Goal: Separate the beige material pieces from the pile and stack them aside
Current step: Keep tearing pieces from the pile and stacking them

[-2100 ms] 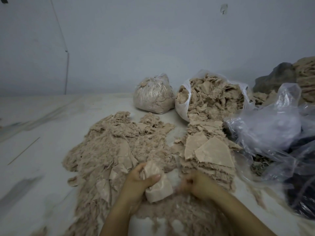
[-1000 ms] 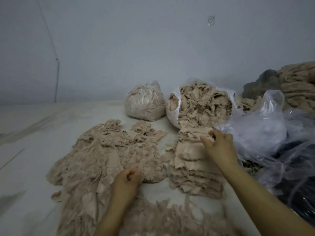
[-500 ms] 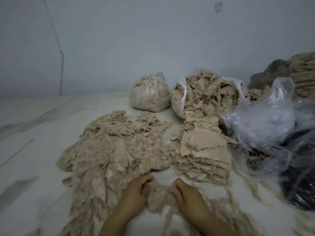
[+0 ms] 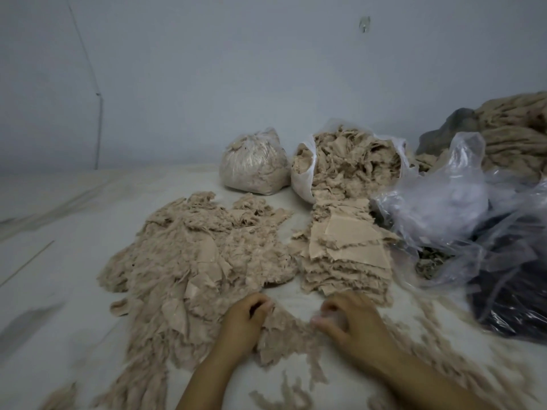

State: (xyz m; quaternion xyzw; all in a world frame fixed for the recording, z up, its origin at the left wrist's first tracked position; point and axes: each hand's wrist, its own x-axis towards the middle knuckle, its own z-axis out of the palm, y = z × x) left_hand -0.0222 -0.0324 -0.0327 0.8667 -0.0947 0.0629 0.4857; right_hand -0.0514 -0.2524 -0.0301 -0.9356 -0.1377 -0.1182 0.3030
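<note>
While left hand [image 4: 247, 319] grips scrap [image 4: 284, 335] (frayed), right hand [image 4: 349, 321] pinches.

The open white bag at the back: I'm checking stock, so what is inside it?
The open white bag holds torn beige pieces heaped past its rim; anything deeper down is covered.

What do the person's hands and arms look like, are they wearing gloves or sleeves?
No gloves and no sleeves show. The left hand and the right hand are bare, and both forearms are bare as far as the bottom edge of the picture. No ring, watch or bracelet can be seen, though the right hand's fingertips are blurred.
</note>
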